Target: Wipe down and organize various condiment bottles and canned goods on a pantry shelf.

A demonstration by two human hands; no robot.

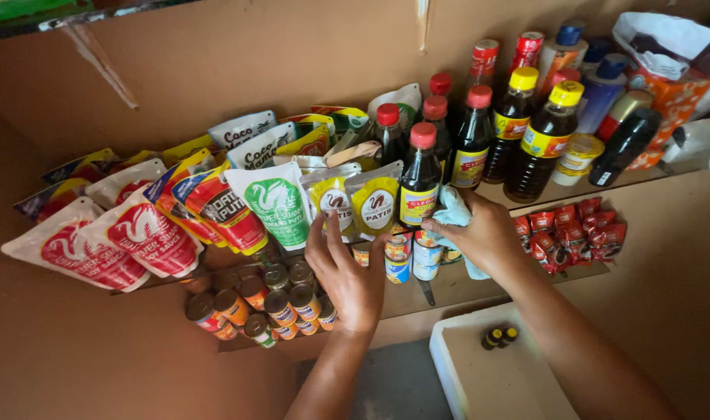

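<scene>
Loads of pouches on the upper shelf: red-and-white pouches (98, 241) far left, a green-and-white pouch (277, 204) mid-row, yellow-labelled grey pouches (355, 201) beside it, plus small red sachets (569, 229) lower right.

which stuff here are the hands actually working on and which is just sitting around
In hand:
- left hand touching the yellow sauce pouches
- right hand holding a light blue cloth beside a dark sauce bottle

Lying about:
- small cans
- red sachets
- white tub
</scene>
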